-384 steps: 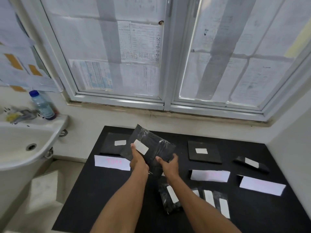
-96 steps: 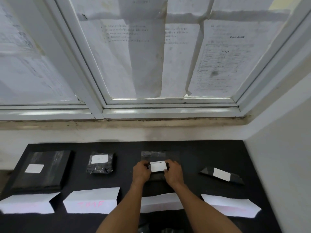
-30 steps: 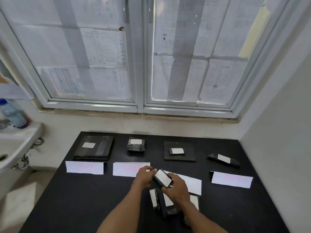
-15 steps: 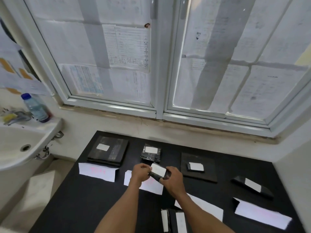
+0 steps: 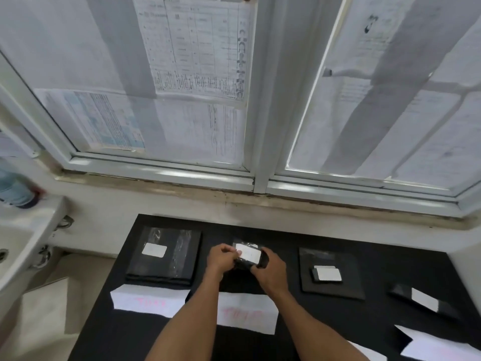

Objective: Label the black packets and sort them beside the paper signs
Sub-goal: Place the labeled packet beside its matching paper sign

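My left hand point(image 5: 221, 259) and my right hand point(image 5: 270, 269) both grip a small black packet point(image 5: 250, 257) with a white label, held low over the second pile spot behind the second paper sign point(image 5: 247, 313). A large flat black packet point(image 5: 164, 256) with a label lies behind the first sign point(image 5: 148, 300). To the right, a flat packet point(image 5: 330, 274) carries a small labelled packet point(image 5: 326, 274) on top. A slim labelled packet point(image 5: 424, 300) lies at the far right, behind another sign point(image 5: 440, 347). The packet under my hands is mostly hidden.
The black table point(image 5: 109, 334) stands against the wall under a papered window point(image 5: 255, 126). A white sink point(image 5: 23, 246) with a blurred bottle point(image 5: 15, 191) is at the left. A white wall bounds the right side.
My hands carried the small labelled packet forward from above the second sign to the packet spot behind it. The view shifted closer to the back row.
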Tool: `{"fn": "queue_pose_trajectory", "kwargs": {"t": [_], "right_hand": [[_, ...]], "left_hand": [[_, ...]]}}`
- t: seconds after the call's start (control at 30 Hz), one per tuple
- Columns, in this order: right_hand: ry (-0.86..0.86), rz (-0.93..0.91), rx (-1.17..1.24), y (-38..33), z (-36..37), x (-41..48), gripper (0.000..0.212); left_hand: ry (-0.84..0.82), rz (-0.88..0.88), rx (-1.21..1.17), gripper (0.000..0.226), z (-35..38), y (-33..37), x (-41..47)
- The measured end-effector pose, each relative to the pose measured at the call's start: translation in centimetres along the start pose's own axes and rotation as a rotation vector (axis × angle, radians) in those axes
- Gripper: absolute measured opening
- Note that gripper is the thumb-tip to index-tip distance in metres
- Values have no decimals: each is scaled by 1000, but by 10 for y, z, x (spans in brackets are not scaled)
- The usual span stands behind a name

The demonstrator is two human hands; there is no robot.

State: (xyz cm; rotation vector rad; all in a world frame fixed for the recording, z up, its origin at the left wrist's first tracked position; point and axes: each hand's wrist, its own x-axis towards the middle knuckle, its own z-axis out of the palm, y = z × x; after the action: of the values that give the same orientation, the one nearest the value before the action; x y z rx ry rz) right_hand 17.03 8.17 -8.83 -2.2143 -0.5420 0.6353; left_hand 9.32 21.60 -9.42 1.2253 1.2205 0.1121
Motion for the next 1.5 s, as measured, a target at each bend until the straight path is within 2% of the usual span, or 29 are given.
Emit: {"fn": "queue_pose_trajectory", "kwargs": {"t": [0.4,0.67,0.8,0.97,1.03,1.17,1.3,1.5], "right_hand": [[76,71,-11,-6,23,36,70],[31,92,-11,-10,23,32,87],[28,149,28,-9,18,31,91],[36,226,60,3,8,21,90],[35,243,65,8,3,14,89],[55,244,49,13,-15,2,82],[95,243,2,23,-43,-26,66],[169,240,-56,52,-88,-74,38]], "left_hand": [[-1,-33,38,17,0,4,43],[-4,12,104,17,-3,-3,41],[36,54,95,26,-5,-2,34],[-115,-98,-47,40,-5,-2,31],[-106,-103,-57,49,-4,1,27],[10,-17,139,63,-1,9,11],[17,57,183,50,13,1,-20],[33,143,174,44,55,-28,-84]]}}
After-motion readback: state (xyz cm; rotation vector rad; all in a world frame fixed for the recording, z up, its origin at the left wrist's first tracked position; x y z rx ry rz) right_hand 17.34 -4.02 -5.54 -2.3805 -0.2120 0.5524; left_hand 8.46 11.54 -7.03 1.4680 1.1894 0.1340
